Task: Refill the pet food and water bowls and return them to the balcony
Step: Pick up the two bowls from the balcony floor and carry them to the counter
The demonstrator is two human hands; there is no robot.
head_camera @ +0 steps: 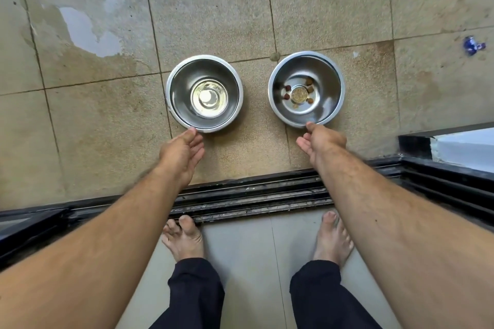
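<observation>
Two steel bowls stand side by side on the tiled balcony floor. The left bowl (204, 93) holds a little water at its bottom. The right bowl (306, 88) holds a few brown kibble pieces and crumbs. My left hand (184, 151) reaches toward the near rim of the left bowl, fingers apart, thumb tip at the rim. My right hand (322, 143) reaches to the near rim of the right bowl, fingers apart, a fingertip touching the rim. Neither hand grips a bowl.
A black sliding-door track (251, 196) crosses between my bare feet and the balcony. A wet patch (88, 32) lies on the tiles at far left. A small blue object (471, 46) sits at far right. A raised black ledge (449, 144) stands at right.
</observation>
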